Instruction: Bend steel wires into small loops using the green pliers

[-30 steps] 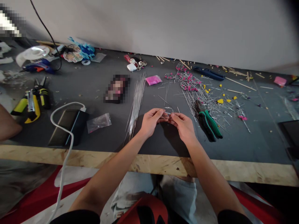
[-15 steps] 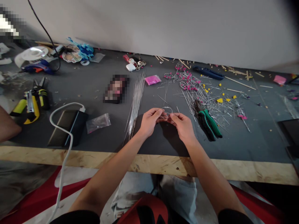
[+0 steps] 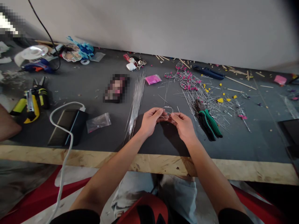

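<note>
A thin silver wire loop (image 3: pixel 168 107) is pinched between my two hands, above the dark table near its front edge. My left hand (image 3: pixel 150 120) is closed on the loop's left side, thumb against the fingers. On its right side my right hand (image 3: pixel 183 124) grips the same wire with thumb and fingertips. A bundle of straight wires (image 3: pixel 136 102) lies just left of my left hand. Green-and-black pliers (image 3: pixel 209 121) rest right of my right hand, beside a pile of wire pieces with pink tips (image 3: pixel 189 81).
A pink packet (image 3: pixel 153 79) lies beyond my hands. Left are a power bank (image 3: pixel 64 127) with a white cable, a small clear bag (image 3: pixel 98 123) and yellow-black tools (image 3: pixel 31 105). A blue cutter (image 3: pixel 208 72) lies at the back right. Someone's arm (image 3: pixel 8 124) shows at the left edge.
</note>
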`<control>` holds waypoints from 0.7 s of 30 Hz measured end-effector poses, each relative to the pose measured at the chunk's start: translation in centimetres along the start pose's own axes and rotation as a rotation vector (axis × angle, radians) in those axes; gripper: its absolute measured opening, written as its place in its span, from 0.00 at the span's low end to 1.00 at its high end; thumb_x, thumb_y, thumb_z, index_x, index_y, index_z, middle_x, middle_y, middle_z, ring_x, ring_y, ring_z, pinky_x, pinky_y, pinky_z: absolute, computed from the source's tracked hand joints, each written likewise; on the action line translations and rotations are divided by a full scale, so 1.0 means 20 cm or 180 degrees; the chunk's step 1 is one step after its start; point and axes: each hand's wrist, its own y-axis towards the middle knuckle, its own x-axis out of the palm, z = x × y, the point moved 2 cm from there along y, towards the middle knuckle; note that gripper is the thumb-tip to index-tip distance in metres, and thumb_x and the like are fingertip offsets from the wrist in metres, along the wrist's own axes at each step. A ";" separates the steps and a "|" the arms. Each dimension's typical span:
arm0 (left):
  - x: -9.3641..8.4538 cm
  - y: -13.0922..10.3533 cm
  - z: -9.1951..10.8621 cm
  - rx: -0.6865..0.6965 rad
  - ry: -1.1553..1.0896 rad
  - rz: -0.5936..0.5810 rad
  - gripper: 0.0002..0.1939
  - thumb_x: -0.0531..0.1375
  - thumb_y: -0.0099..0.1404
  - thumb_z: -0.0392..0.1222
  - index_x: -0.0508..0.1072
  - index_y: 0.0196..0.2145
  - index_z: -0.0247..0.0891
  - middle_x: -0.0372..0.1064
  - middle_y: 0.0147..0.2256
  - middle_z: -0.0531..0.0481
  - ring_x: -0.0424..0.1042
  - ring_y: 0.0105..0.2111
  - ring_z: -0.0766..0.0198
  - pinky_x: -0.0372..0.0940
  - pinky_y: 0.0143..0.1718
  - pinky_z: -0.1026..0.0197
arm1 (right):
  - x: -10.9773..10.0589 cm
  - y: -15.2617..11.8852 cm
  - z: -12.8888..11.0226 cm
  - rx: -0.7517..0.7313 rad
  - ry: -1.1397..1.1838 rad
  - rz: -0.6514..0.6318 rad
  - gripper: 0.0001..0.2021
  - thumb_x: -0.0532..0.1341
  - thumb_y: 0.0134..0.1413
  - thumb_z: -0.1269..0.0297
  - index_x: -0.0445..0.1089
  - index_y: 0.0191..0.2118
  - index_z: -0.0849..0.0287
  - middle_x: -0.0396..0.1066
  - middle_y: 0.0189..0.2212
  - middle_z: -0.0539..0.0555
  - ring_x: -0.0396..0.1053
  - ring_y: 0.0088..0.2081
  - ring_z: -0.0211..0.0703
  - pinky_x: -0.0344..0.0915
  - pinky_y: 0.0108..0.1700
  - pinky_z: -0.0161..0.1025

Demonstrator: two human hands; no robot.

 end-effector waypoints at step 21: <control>0.00 0.00 0.00 -0.0020 0.0008 0.0042 0.11 0.64 0.56 0.44 0.72 0.32 0.32 0.73 0.27 0.48 0.74 0.28 0.66 0.71 0.34 0.61 | 0.00 0.00 0.01 -0.0200 -0.0136 0.0045 0.08 0.67 0.42 0.60 0.72 0.28 0.58 0.72 0.27 0.48 0.70 0.31 0.37 0.69 0.41 0.40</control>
